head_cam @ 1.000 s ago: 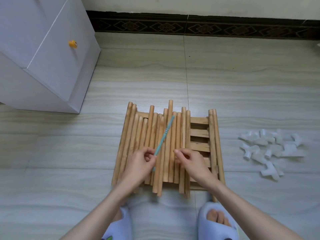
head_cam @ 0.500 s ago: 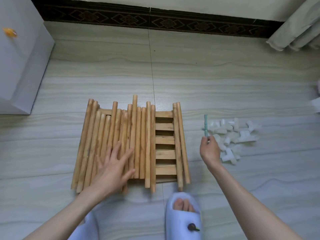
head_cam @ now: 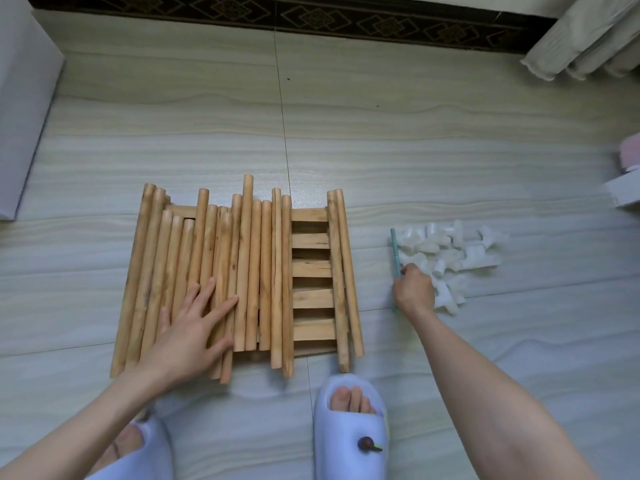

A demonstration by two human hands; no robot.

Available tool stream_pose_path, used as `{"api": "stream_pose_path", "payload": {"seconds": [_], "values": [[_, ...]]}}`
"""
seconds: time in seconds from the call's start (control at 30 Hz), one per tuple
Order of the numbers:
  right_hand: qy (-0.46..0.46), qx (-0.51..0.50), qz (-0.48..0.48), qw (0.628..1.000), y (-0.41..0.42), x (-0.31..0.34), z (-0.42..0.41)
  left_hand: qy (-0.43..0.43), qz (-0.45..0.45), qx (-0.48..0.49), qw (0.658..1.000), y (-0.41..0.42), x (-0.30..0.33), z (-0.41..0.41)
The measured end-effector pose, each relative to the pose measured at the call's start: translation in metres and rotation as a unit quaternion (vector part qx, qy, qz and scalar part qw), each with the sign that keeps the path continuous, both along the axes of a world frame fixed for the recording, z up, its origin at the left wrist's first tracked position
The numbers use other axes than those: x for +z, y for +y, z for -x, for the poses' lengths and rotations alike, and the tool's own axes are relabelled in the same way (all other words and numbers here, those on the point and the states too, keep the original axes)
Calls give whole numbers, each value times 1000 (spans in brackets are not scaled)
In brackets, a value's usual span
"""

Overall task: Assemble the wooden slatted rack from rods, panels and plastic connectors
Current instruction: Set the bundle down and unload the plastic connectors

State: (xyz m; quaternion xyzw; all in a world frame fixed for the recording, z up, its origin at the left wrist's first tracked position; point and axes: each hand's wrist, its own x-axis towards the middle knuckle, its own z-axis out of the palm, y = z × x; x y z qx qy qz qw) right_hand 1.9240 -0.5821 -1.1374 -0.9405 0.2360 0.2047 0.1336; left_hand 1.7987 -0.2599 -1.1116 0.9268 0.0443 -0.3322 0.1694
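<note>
Though gripped, teal stick [head_cam: 395,250] lengthwise away.

Pale, bare wooden rods [head_cam: 242,271] with a matt, lightly grained finish lie over rougher, unvarnished wooden slats [head_cam: 311,265] on a smooth, faintly glossy tiled floor [head_cam: 415,150] printed with wood-grain streaks. To the right, white plastic connectors [head_cam: 457,251] look smooth and slightly shiny beside a thin teal plastic stick [head_cam: 394,247].

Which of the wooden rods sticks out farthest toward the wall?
The rod near the middle of the bundle, just beyond the left hand: its far end stands clear past every other rod's end.
</note>
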Motion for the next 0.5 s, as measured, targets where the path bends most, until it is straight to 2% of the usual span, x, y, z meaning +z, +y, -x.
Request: {"api": "stream_pose_path", "payload": {"seconds": [0.17,0.27,0.4,0.5], "values": [[-50,-31,-51,997,-5,2,2,-1,0,3,1000,-1,-2,2],[-126,-2,-93,988,8,3,17,-20,11,9,1000,0,-4,4],[-228,66,-157,959,45,15,48,-151,54,86,983,6,-3,12],[-208,129,-213,946,74,21,68,-205,21,169,964,20,-6,16]]}}
